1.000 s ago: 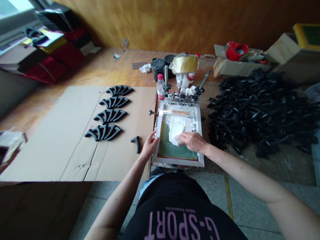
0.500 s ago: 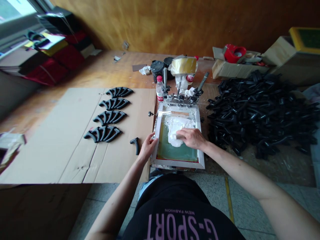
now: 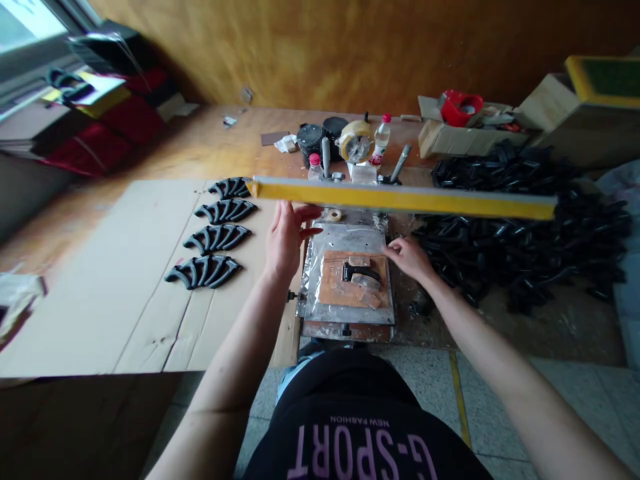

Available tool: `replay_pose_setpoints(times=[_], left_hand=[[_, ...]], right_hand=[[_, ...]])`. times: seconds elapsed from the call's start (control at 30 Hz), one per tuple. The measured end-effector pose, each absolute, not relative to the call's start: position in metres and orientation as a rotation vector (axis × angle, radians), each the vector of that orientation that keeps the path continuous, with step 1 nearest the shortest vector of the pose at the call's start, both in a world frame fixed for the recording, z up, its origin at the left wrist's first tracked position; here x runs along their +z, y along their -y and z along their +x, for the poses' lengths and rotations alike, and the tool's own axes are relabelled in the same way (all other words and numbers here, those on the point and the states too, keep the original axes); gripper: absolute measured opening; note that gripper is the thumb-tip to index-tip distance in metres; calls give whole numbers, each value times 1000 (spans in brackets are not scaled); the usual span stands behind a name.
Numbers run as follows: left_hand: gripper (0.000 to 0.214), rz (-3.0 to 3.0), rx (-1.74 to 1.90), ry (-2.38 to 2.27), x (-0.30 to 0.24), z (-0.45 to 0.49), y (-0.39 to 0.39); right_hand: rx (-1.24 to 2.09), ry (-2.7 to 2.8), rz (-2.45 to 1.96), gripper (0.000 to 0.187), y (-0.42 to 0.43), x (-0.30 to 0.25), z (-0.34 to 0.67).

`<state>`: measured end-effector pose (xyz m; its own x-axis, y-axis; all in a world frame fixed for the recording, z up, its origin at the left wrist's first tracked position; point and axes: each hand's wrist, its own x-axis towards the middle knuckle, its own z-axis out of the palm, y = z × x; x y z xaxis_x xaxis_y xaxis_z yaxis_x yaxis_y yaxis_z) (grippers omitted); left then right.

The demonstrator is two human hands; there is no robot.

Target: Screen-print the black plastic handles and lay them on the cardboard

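Note:
A printing screen frame point(image 3: 400, 197) is tilted up and seen edge-on as a long yellow and grey bar. Below its left end is my left hand point(image 3: 285, 240), fingers stretched apart; whether a fingertip touches the frame I cannot tell. Under the raised frame, a black curved handle point(image 3: 364, 272) lies among clear pieces on a brown board point(image 3: 333, 287). That board rests on a metal base plate point(image 3: 315, 313). By the plate's right edge is my right hand point(image 3: 406, 256), its fingers loosely bent with nothing visible in them. The screen's face is hidden.
Rows of black handles point(image 3: 217, 239) lie on cardboard point(image 3: 125, 267) at left. A big heap of black handles point(image 3: 510, 253) is at right. Behind stand dark tubs point(image 3: 310, 141), a tape roll point(image 3: 356, 141), a bottle point(image 3: 383, 137) and an open box point(image 3: 455, 141).
The screen frame has swung up from lying flat, uncovering the board and handle. My right hand has left the white object on the screen and moved right; my left hand has risen.

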<state>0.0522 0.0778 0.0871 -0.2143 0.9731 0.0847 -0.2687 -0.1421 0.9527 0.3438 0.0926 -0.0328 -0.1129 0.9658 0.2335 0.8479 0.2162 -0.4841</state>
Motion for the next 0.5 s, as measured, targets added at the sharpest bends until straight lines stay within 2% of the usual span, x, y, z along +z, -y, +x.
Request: replay_pose_setpoints(times=[0.13, 0.23, 0.3, 0.43, 0.5], left_hand=[[50, 805, 1512, -1120, 72, 71, -62], [57, 621, 966, -1175, 27, 91, -18], [57, 509, 760, -1156, -2, 100, 11], [45, 465, 894, -1275, -37, 72, 34], [42, 559, 917, -1479, -49, 28, 30]], right_hand=[[336, 2403, -1765, 24, -57, -54, 295], [414, 2329, -1908, 21, -37, -45, 264], [428, 2278, -1801, 20, -21, -36, 245], [551, 2426, -1200, 12, -8, -31, 245], [468, 2357, -1258, 17, -20, -36, 284]])
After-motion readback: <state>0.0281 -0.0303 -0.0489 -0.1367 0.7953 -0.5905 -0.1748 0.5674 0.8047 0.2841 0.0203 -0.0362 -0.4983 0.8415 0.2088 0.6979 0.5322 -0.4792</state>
